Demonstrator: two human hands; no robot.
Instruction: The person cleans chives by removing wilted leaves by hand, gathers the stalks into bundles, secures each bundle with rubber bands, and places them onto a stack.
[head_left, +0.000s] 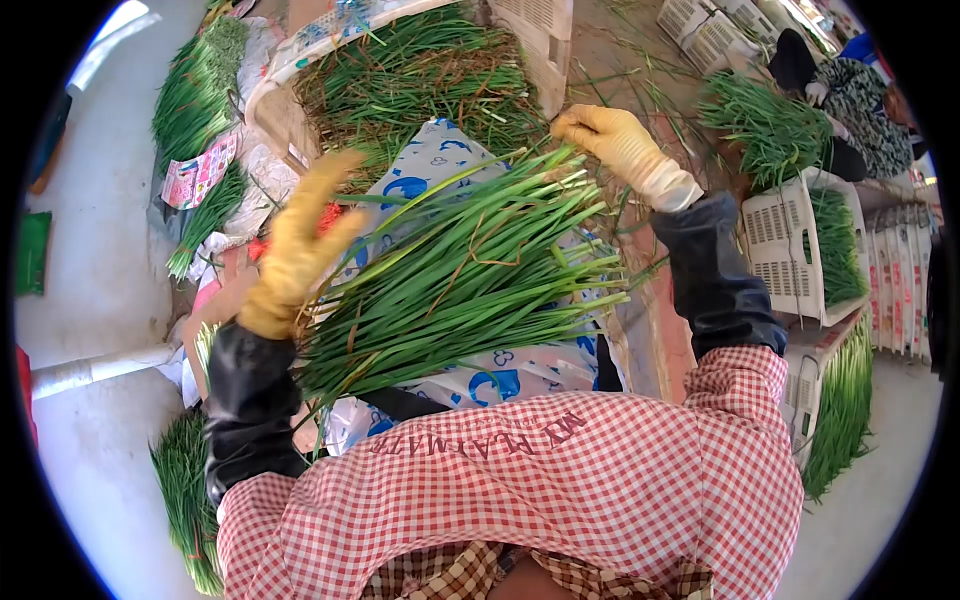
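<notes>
A loose pile of long green stalks (450,280) lies across my lap on a white sheet with blue prints (495,385), pale ends to the right. My left hand (305,245), in a yellow glove, is raised over the pile's left side, fingers spread and a little blurred. At the pile's upper right is my right hand (610,145), also gloved in yellow, its fingers pressed together at the pale stalk ends; what they hold, if anything, is too small to tell. Some brown, withered leaves lie among the stalks.
A white crate (555,50) of tangled stalks stands ahead. Bundled greens (195,100) lie at the left. Toward the right are another crate (775,245) holding greens, a heap of stalks (765,125), and a co-worker (865,110) in patterned sleeves.
</notes>
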